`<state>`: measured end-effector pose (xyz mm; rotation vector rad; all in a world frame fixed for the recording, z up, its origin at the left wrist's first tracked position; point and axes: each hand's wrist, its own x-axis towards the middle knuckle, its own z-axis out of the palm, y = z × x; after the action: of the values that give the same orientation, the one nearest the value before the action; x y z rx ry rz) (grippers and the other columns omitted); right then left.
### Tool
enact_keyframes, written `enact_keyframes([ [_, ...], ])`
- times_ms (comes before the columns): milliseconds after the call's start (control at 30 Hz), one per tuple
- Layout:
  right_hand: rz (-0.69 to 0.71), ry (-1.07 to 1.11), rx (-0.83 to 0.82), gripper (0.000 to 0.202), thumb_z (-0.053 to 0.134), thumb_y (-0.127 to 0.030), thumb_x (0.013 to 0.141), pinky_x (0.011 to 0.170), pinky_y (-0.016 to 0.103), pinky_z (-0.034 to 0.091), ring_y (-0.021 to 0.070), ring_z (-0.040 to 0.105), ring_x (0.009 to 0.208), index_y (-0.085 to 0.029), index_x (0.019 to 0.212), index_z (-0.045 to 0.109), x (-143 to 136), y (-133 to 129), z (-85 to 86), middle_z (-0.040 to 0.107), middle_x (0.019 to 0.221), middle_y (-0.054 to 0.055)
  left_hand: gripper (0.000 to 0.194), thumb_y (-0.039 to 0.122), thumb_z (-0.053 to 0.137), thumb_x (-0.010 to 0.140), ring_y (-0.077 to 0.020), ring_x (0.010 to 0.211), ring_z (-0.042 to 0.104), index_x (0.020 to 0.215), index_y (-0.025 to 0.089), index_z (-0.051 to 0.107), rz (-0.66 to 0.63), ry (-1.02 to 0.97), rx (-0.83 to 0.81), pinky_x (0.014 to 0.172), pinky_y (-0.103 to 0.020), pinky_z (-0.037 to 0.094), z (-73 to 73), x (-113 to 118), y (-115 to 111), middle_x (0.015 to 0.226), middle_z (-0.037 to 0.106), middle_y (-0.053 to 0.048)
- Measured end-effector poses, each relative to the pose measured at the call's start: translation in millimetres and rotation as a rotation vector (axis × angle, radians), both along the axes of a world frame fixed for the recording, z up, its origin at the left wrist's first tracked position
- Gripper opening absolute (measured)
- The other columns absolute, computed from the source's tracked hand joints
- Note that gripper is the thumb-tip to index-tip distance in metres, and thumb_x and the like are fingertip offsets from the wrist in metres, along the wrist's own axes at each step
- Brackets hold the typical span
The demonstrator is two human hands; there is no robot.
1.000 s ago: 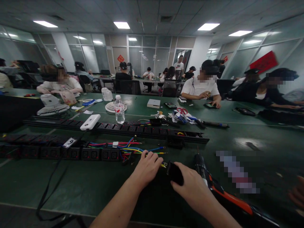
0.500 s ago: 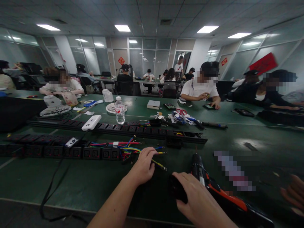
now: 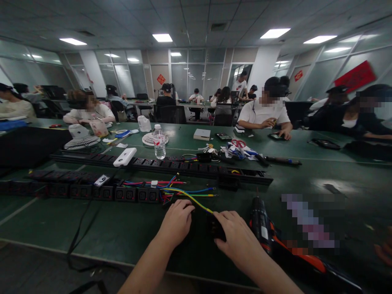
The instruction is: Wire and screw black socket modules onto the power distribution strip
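Observation:
My right hand [image 3: 235,232] grips a black block-like part [image 3: 217,228], mostly covered by the fingers. Its fingertips are at the end of a yellow-green wire [image 3: 199,204]; whether they touch it I cannot tell. To the left, my left hand [image 3: 177,222] is closed with curled fingers; what is in them, if anything, is hidden. Beyond the hands, red, blue [image 3: 199,190] and yellow-green wires with metal lugs come out of a black socket strip [image 3: 126,194]. A black and orange power drill [image 3: 260,220] lies beside my right forearm.
Another long black strip [image 3: 171,165] lies behind, with a white device [image 3: 125,157] on it and a water bottle [image 3: 159,143] nearby. Scissors [image 3: 239,143] and cable scraps lie further back. Another person's hand [image 3: 384,249] is at the right edge; people sit across the table.
My left hand has drawn back from the wires toward me. My right hand has moved left with the black part, to the yellow-green wire's end. The view has shifted slightly.

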<state>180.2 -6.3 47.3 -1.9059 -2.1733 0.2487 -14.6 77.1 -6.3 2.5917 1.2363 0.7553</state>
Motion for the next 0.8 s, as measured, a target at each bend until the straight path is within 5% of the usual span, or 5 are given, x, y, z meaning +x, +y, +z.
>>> enact_keyframes([
  [267, -0.202, 0.117, 0.402, 0.034, 0.049, -0.039, 0.092, 0.103, 0.047, 0.041, 0.0252, 0.046, 0.119, -0.022, 0.121, 0.055, 54.8, -53.9, 1.4, 0.052, 0.127, 0.007, 0.014, 0.015, 0.055, 0.085, -0.0214, 0.094, 0.054, 0.092, 0.02, 0.066, -0.022, -0.019, -0.034, 0.087, -0.039, 0.048, 1.9, 0.9, 1.2, 0.1, 0.064, -0.005],
  [433, -0.29, 0.103, 0.433, 0.036, 0.046, -0.039, 0.089, 0.1, 0.051, 0.043, 0.0305, 0.052, 0.115, -0.02, 0.116, 0.058, 95.3, -84.2, -2.8, 0.055, 0.125, 0.01, 0.029, 0.013, 0.056, 0.08, -0.0248, 0.104, 0.053, 0.108, 0.019, 0.06, 0.019, -0.043, 0.035, 0.093, -0.042, 0.045, 5.6, 6.3, -3.0, 0.113, 0.061, -0.008],
  [600, -0.105, -0.017, 0.329, 0.053, 0.052, -0.037, 0.087, 0.11, 0.047, 0.038, 0.0262, 0.035, 0.134, -0.016, 0.136, 0.049, 65.0, -75.2, -4.3, 0.042, 0.141, 0.008, 0.048, 0.016, 0.056, 0.086, -0.0276, 0.126, 0.042, 0.132, 0.024, 0.048, -0.074, 0.068, 0.17, 0.106, -0.047, 0.034, 20.1, 20.1, 5.9, 0.138, 0.05, -0.008],
  [700, -0.082, -0.103, 0.063, 0.079, 0.067, -0.04, 0.08, 0.115, 0.048, 0.03, 0.0292, 0.022, 0.14, -0.009, 0.146, 0.037, 33.5, -51.6, -0.2, 0.033, 0.148, 0.01, 0.03, 0.02, 0.063, 0.085, -0.0257, 0.12, 0.049, 0.115, 0.024, 0.059, -0.217, 0.2, 0.152, 0.106, -0.047, 0.032, 23.5, 29.9, 21.7, 0.125, 0.06, -0.005],
  [800, -0.069, -0.116, 0.025, 0.073, 0.077, -0.03, 0.074, 0.111, 0.047, 0.033, 0.0318, 0.038, 0.129, -0.006, 0.137, 0.048, 14.7, -27.7, 2.2, 0.048, 0.135, 0.016, 0.009, 0.021, 0.064, 0.086, -0.0224, 0.1, 0.059, 0.095, 0.02, 0.062, -0.284, 0.317, 0.116, 0.094, -0.039, 0.042, 22.8, 37.2, 36.7, 0.101, 0.066, -0.004],
])
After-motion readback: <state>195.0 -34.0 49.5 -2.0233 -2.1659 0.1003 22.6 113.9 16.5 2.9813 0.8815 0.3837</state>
